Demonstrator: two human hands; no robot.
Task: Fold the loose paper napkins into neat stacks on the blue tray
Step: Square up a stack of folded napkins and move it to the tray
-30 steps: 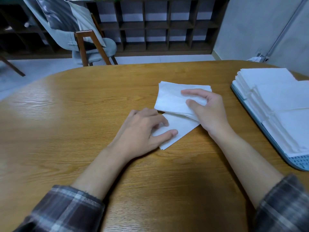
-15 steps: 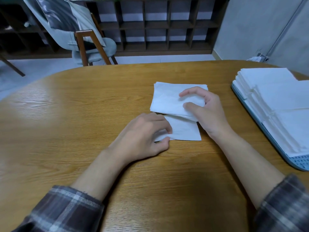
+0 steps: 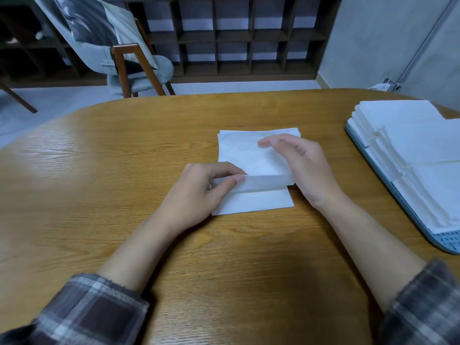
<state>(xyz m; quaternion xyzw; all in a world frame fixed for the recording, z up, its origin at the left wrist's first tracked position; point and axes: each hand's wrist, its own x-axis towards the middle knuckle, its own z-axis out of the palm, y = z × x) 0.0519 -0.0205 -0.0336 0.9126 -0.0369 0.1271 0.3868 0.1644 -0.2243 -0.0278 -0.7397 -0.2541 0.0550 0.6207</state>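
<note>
Dark open shelving (image 3: 236, 36) lines the far wall, with a grey-cushioned wooden chair (image 3: 139, 70) in front of it to the left, and a rounded wooden table (image 3: 99, 195) fills the lower view. On the table's right edge sits the blue tray (image 3: 445, 241), only partly in view, carrying folded napkin stacks (image 3: 423, 155), white and squared, which overlap one another in rows from the tray's far end toward its near end. Near the middle of the table, well apart from the tray, lies the loose napkin (image 3: 249, 155), white and flat on the wood at its far and near parts, with a narrow band of paper raised off the surface across its width. The left hand (image 3: 199, 192) pinches the left end of that raised band between thumb and forefinger, the other fingers curled under beside it. The right hand (image 3: 306, 170) is at the band's right end, its fingers lightly bent and slightly spread over the far part of the napkin, fingertips close to the paper; its thumb is hidden behind the band, so whether it grips the paper cannot be told. Both forearms are bare up to plaid sleeves (image 3: 87, 312) at the near edge of the table
</note>
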